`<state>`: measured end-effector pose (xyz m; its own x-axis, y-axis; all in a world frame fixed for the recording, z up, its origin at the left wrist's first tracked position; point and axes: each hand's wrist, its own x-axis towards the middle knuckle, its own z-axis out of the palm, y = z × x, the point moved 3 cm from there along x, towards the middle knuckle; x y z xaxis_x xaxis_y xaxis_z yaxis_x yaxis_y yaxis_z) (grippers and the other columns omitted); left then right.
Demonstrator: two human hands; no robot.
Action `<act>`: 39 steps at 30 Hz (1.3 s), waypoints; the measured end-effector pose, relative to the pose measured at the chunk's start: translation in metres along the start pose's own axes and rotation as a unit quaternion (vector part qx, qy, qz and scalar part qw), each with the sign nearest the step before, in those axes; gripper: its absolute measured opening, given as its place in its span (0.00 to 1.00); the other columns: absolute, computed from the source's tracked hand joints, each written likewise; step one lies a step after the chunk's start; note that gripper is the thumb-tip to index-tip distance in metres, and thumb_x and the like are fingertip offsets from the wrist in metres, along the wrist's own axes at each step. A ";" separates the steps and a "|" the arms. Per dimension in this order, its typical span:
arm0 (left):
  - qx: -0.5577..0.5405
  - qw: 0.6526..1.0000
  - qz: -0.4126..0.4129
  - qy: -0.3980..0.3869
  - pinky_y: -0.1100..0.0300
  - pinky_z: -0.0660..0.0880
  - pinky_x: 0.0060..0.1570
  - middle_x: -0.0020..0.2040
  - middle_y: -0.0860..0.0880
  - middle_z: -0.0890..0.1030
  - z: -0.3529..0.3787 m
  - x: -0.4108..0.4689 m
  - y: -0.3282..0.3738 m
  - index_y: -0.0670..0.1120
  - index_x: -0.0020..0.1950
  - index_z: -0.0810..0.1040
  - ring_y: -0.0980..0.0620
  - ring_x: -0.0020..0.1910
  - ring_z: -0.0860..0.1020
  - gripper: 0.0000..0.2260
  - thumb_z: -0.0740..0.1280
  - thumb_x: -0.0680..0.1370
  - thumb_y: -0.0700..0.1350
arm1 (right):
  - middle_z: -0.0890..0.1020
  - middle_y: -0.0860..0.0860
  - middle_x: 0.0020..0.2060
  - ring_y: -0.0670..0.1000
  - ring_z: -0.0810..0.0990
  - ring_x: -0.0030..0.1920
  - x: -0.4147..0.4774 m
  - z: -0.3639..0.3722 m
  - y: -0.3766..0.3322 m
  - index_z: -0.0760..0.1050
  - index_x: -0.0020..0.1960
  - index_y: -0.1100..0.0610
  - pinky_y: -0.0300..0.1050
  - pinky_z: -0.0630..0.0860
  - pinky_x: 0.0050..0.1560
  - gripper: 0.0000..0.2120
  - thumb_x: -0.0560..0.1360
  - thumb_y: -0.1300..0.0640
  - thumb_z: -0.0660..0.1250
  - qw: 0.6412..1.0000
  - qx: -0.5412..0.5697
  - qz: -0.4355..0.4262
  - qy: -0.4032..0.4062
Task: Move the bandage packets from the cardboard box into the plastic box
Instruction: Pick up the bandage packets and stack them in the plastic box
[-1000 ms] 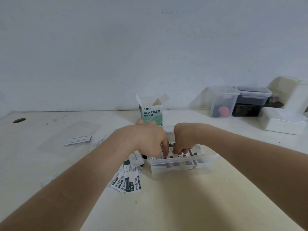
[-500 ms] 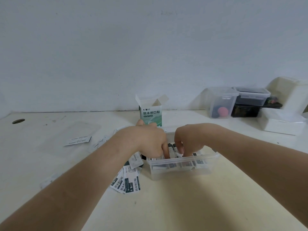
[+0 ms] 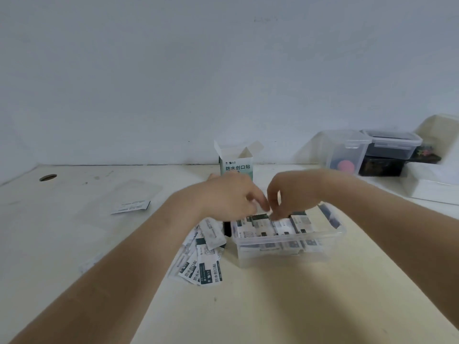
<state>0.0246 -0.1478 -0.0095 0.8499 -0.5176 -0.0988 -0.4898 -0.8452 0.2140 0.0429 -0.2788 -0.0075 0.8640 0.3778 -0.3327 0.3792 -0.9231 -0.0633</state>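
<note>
The clear plastic box (image 3: 285, 238) sits mid-table with several bandage packets (image 3: 280, 225) lying in it. Behind it stands the white and green cardboard box (image 3: 237, 167), flaps open. More packets lie in a loose pile (image 3: 201, 264) left of the plastic box. My left hand (image 3: 233, 197) hovers over the box's left end with fingers loosely curled and nothing seen in them. My right hand (image 3: 290, 194) hangs beside it, fingertips down at the packets. Blur hides whether it pinches one.
A single packet (image 3: 131, 206) lies at the left on a clear plastic sheet (image 3: 129, 192). Lidded clear containers (image 3: 347, 152) and a white box (image 3: 434, 184) stand at the back right. A round hole (image 3: 48, 177) is in the table's far left.
Both hands have risen out of the plastic box and now meet just above its packets. The boxes and loose pile have not moved.
</note>
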 end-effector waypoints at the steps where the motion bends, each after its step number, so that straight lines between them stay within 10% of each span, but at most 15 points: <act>1: -0.056 0.997 -0.005 0.054 0.57 0.69 0.58 0.50 0.57 0.76 -0.008 -0.008 -0.006 0.62 0.55 0.81 0.57 0.54 0.73 0.14 0.61 0.79 0.45 | 0.80 0.46 0.39 0.48 0.78 0.39 0.001 -0.007 -0.003 0.79 0.50 0.54 0.39 0.70 0.37 0.11 0.76 0.47 0.69 0.999 0.033 -0.010 0.036; 7: -0.182 0.946 -0.138 0.232 0.67 0.71 0.31 0.40 0.54 0.82 -0.021 -0.067 -0.067 0.57 0.43 0.83 0.53 0.31 0.76 0.13 0.65 0.75 0.40 | 0.84 0.50 0.34 0.44 0.82 0.29 0.004 -0.028 -0.058 0.79 0.44 0.57 0.38 0.75 0.35 0.08 0.79 0.55 0.65 0.950 0.233 -0.079 0.193; 19: 0.039 0.968 -0.240 0.064 0.50 0.72 0.55 0.62 0.43 0.74 0.063 -0.069 -0.115 0.45 0.68 0.70 0.42 0.64 0.73 0.20 0.64 0.76 0.46 | 0.73 0.61 0.62 0.62 0.72 0.63 0.034 0.048 -0.168 0.65 0.67 0.65 0.51 0.70 0.60 0.18 0.77 0.67 0.54 0.985 0.108 -0.050 0.121; 28: -0.075 0.948 -0.255 0.174 0.57 0.74 0.49 0.58 0.51 0.80 0.055 -0.086 -0.126 0.55 0.67 0.72 0.46 0.57 0.77 0.22 0.66 0.74 0.43 | 0.76 0.55 0.61 0.60 0.69 0.64 0.053 0.071 -0.157 0.58 0.73 0.53 0.54 0.67 0.57 0.28 0.75 0.59 0.61 0.968 0.201 -0.022 0.151; 36: -0.060 0.952 -0.252 0.164 0.58 0.71 0.53 0.63 0.48 0.78 0.059 -0.087 -0.120 0.53 0.74 0.64 0.46 0.61 0.75 0.28 0.64 0.75 0.41 | 0.76 0.49 0.47 0.52 0.78 0.50 0.055 0.073 -0.151 0.69 0.67 0.49 0.56 0.78 0.53 0.25 0.73 0.67 0.63 0.850 0.459 -0.073 0.249; 39: -0.064 0.941 -0.274 0.189 0.58 0.73 0.51 0.58 0.48 0.80 0.056 -0.089 -0.125 0.54 0.74 0.63 0.46 0.57 0.77 0.29 0.65 0.75 0.42 | 0.75 0.53 0.57 0.54 0.74 0.59 0.051 0.073 -0.149 0.66 0.70 0.52 0.49 0.72 0.58 0.27 0.73 0.67 0.62 0.888 0.375 -0.062 0.260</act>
<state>-0.0003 -0.0032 -0.0817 0.9884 0.0956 0.1182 0.0488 -0.9357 0.3493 0.0060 -0.1277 -0.0838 0.9409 0.2825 0.1867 0.3235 -0.5868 -0.7423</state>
